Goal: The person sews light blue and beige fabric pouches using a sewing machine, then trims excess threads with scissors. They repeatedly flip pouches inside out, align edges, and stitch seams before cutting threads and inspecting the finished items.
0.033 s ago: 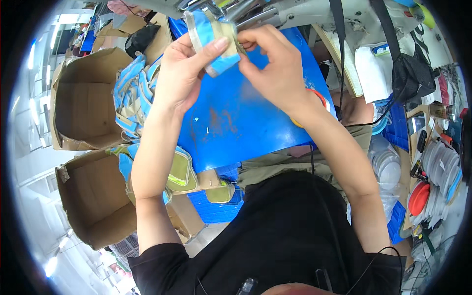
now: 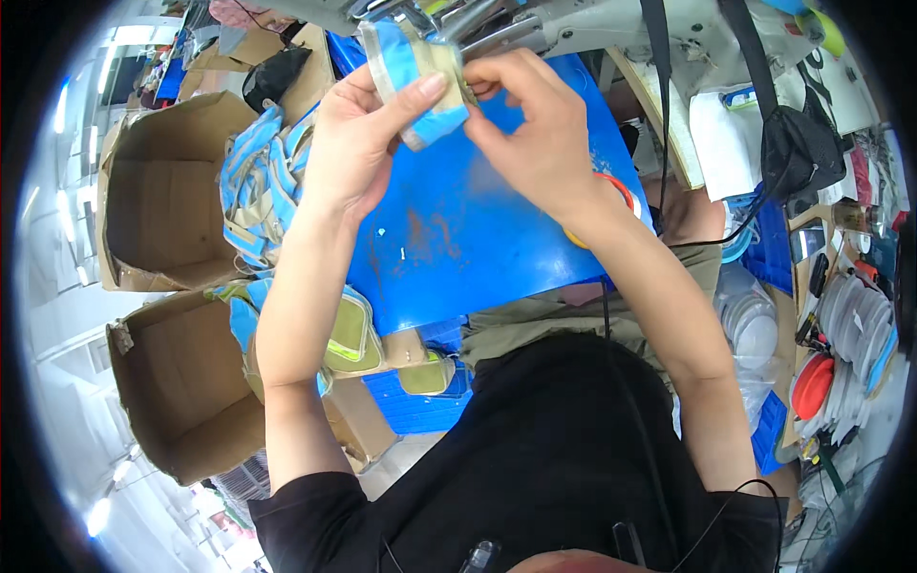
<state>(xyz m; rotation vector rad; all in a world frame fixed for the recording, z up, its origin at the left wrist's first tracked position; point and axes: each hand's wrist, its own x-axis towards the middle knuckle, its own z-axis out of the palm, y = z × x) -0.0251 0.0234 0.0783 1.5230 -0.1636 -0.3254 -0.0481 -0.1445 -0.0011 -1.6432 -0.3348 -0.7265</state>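
Note:
A blue-and-beige striped fabric piece [image 2: 399,59] is held up over the far part of the blue table, just below the metal parts of a machine [image 2: 583,27]. My left hand [image 2: 355,143] grips it from the left, thumb pressed on its front face and fingers behind. At its right edge, my right hand [image 2: 540,129] pinches with thumb and index finger, the other fingers curled. A small dark bit shows at that pinch, too small to name.
Blue table [image 2: 449,258] lies under my hands, with small scraps on it. To the left are a heap of blue-and-beige straps [image 2: 258,205], cardboard boxes [image 2: 177,205] and green-and-blue fabric pieces [image 2: 355,334]. An orange-red ring [image 2: 616,186] sits near my right forearm; black straps [image 2: 659,86] hang beyond.

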